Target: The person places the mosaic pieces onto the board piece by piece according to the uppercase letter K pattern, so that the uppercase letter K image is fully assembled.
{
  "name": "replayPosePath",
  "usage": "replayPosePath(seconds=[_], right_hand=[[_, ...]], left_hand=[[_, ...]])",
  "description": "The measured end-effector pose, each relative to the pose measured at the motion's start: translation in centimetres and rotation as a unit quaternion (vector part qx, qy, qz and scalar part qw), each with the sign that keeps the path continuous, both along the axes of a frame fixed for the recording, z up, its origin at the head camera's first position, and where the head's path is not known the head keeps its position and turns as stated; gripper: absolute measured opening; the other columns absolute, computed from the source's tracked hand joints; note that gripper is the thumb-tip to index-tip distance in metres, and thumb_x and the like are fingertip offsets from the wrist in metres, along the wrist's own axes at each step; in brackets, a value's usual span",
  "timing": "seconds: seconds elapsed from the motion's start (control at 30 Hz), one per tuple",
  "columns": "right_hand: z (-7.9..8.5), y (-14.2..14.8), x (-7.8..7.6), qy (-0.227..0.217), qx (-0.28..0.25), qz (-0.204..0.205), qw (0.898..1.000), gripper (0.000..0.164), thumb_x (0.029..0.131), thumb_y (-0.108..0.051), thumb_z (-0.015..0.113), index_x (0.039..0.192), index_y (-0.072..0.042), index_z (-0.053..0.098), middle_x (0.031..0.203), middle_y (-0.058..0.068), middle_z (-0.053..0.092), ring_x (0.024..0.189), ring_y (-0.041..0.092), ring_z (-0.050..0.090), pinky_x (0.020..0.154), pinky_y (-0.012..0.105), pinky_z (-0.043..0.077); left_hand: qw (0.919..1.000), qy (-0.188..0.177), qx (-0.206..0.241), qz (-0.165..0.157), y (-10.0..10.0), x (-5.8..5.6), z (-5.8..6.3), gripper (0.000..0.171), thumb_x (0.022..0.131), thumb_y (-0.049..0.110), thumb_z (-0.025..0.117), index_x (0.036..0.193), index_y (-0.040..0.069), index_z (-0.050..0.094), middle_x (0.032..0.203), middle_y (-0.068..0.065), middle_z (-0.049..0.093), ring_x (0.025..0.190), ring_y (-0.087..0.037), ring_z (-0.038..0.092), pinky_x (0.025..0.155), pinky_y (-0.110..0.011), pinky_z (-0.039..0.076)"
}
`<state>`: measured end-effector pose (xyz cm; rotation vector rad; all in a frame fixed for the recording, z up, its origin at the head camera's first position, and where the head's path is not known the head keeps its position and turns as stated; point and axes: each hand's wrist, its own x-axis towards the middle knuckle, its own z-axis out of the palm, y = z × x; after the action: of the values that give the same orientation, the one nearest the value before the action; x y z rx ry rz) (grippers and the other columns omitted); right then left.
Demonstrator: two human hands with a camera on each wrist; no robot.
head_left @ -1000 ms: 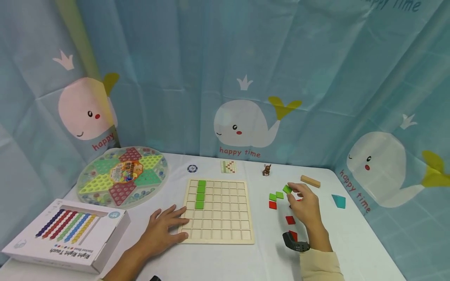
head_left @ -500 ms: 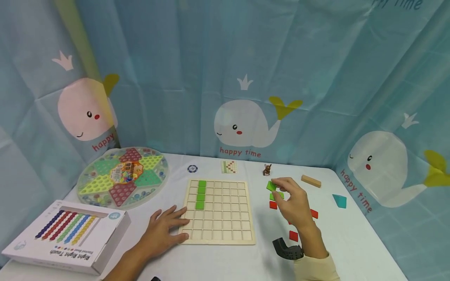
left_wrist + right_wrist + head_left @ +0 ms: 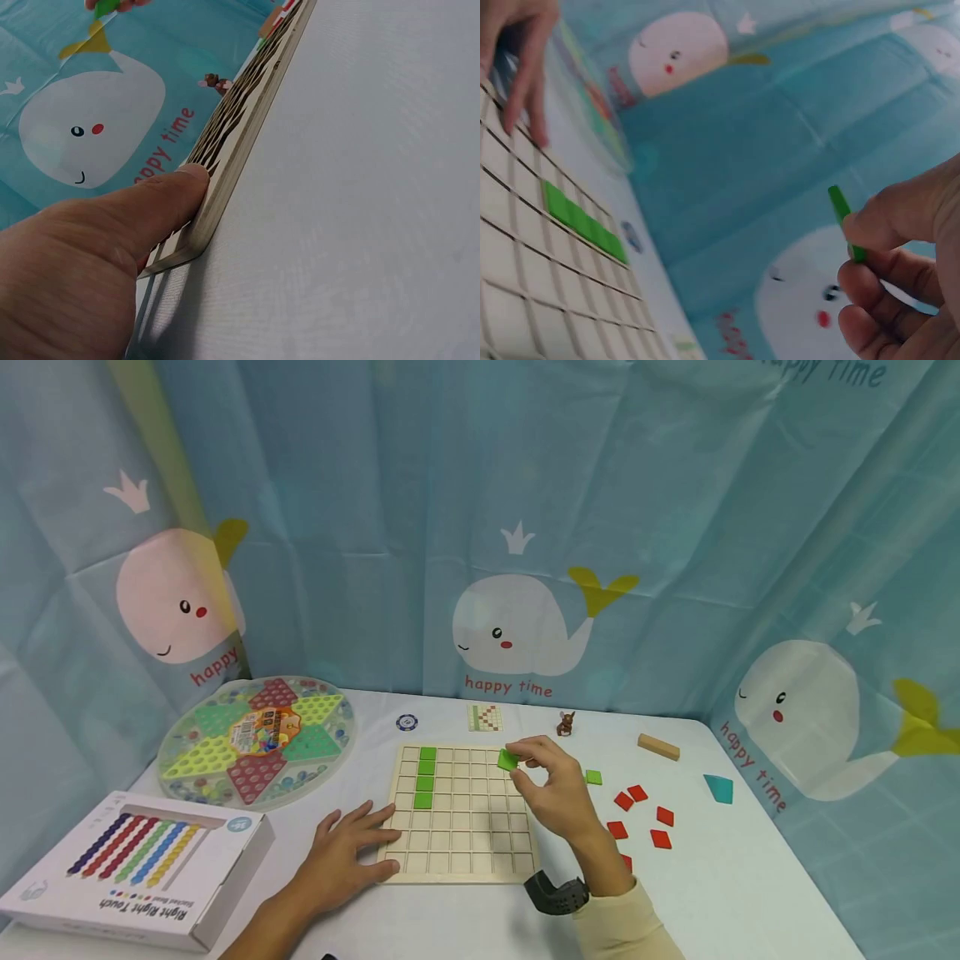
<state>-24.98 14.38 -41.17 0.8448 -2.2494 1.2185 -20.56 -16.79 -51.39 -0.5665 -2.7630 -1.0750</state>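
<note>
A wooden grid board (image 3: pixel 480 841) lies on the white table, with a column of several green square tiles (image 3: pixel 424 783) set in its second column from the left. My left hand (image 3: pixel 347 853) rests on the board's left edge, fingers spread; in the left wrist view its thumb (image 3: pixel 169 196) lies on the frame near a corner. My right hand (image 3: pixel 553 789) pinches one green tile (image 3: pixel 507 760) between thumb and fingertips, raised over the board's upper right part. The right wrist view shows this pinched tile (image 3: pixel 846 223) edge-on.
Several red tiles (image 3: pixel 661 839) and a green tile (image 3: pixel 593 777) lie right of the board. Behind are a poker chip (image 3: pixel 407 722), a pattern card (image 3: pixel 485 718) and a small figurine (image 3: pixel 566 723). A wooden block (image 3: pixel 658 747), teal piece (image 3: pixel 718 788), toy box (image 3: pixel 138 868) and round game board (image 3: pixel 255 739) surround them.
My right hand has carried the pinched green tile leftward from the loose tiles to over the board. My left hand stays at the board's edge.
</note>
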Motion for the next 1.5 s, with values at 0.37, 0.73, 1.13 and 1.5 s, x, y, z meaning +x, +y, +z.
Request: replayPosePath(seconds=[0.37,0.73,1.13,1.5], right_hand=[[-3.1,-5.3,-0.3,-0.063,0.005,0.052,0.997,0.032,0.082,0.007,0.07,0.111,-0.004,0.068,0.106,0.0,0.065,0.093,0.026,0.06,0.079,0.043,0.052],[-6.6,-8.4,-0.2,-0.123,0.047,0.061,0.989,0.031,0.082,0.007,0.067,0.112,-0.003,0.069,0.105,0.0,0.064,0.092,0.018,0.061,0.081,0.031,0.052],[-8.3,-9.3,-0.1,-0.156,0.098,0.052,0.982,0.032,0.084,0.003,0.066,0.114,-0.007,0.069,0.103,-0.004,0.064,0.092,0.009,0.059,0.081,0.024,0.048],[-8.9,-9.7,-0.1,-0.128,0.147,0.033,0.98,0.032,0.084,-0.002,0.067,0.114,-0.012,0.07,0.108,-0.009,0.062,0.1,0.007,0.057,0.088,0.026,0.047]], left_hand=[[1.0,0.004,-0.001,-0.004,0.0,0.2,0.4,0.041,0.076,0.043,0.079,0.108,0.017,0.075,0.137,-0.001,0.055,0.134,-0.037,0.036,0.104,-0.062,0.011],[1.0,0.0,-0.008,0.001,0.0,0.1,0.3,0.04,0.075,0.039,0.081,0.108,0.017,0.075,0.137,-0.001,0.055,0.134,-0.037,0.036,0.105,-0.062,0.011],[0.9999,0.009,-0.009,-0.006,0.0,0.0,0.2,0.041,0.074,0.037,0.081,0.109,0.016,0.075,0.137,-0.002,0.055,0.134,-0.037,0.036,0.105,-0.062,0.01],[0.9999,0.004,-0.006,-0.007,0.0,0.1,0.6,0.04,0.075,0.037,0.08,0.109,0.016,0.074,0.137,-0.003,0.055,0.133,-0.038,0.037,0.104,-0.063,0.01]])
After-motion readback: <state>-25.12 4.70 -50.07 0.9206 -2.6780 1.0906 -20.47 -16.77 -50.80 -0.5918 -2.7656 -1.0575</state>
